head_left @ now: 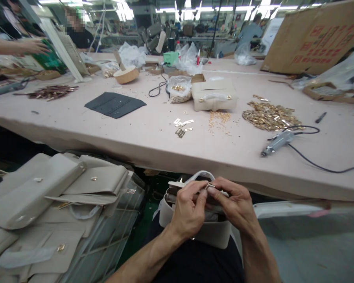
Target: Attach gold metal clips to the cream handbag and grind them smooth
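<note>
While both hands, left hand (188, 208) and right hand (231, 202), pinch a small gold fitting (210, 186) onto the cream handbag (194, 224), seating it squarely seems next.

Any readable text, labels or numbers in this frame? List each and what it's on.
None reads clearly.
Red print on the cardboard box at the table's far right: blurred, not legible.
Label on the bottle at the far edge: too small to read.
Cream handbag held by left hand and right hand: no visible marking.
</note>
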`<state>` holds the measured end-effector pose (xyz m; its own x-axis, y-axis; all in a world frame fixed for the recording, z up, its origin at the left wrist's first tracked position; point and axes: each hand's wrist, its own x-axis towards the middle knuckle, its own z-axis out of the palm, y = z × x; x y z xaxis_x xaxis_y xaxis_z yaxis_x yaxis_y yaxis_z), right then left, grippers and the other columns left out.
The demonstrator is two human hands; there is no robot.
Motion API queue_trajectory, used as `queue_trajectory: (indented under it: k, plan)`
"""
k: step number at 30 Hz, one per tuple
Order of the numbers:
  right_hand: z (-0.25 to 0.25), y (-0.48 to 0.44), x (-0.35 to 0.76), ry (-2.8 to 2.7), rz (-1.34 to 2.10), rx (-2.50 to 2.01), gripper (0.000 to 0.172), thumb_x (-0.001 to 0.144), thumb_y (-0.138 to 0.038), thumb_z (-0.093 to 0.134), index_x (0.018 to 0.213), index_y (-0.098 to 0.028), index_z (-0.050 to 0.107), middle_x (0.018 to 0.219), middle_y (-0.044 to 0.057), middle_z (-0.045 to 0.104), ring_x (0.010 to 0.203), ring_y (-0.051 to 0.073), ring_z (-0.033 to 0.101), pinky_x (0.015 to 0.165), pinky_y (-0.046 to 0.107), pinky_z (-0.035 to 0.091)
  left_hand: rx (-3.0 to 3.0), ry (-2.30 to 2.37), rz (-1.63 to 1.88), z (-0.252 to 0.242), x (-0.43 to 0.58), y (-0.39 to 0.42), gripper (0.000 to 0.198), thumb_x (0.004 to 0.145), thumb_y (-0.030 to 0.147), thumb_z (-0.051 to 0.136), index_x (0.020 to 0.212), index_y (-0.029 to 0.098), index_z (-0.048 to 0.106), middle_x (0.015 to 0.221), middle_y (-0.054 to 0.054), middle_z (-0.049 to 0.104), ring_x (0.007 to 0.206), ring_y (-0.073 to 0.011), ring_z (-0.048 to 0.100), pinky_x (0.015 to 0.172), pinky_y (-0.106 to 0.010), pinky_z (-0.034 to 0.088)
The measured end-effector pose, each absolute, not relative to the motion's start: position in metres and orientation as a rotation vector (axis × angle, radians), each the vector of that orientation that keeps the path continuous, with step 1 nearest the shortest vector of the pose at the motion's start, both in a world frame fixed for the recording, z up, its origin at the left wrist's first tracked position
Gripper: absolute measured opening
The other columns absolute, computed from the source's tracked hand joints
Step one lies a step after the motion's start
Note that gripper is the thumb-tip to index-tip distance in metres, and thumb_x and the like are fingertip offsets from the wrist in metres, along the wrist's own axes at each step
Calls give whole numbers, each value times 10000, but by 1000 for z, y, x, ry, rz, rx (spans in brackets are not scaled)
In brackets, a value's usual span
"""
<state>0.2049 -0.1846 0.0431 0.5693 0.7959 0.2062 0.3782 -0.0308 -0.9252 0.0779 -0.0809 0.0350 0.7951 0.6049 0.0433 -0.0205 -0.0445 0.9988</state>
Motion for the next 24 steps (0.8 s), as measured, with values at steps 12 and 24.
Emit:
queue_trajectory:
  k: [12,24]
  plan:
    - [27,-191,205,-705,596,-1636,247,891,-376,728,1019,-164,736,894,55,716,783,183,666,729,272,549,1282,534,421,18,89,-83,340,934,365,652,1100,87,757,517,-39,676,397,-132,612,415,-187,495]
    - [28,-182,201,-621,564,-1632,442,952,-534,611,757,-149,708,580,20,604,518,120,543,502,217,446,1299,584,442,23,90,-85,288,907,358,682,882,82,760,446,-25,619,335,-115,539,375,-179,423]
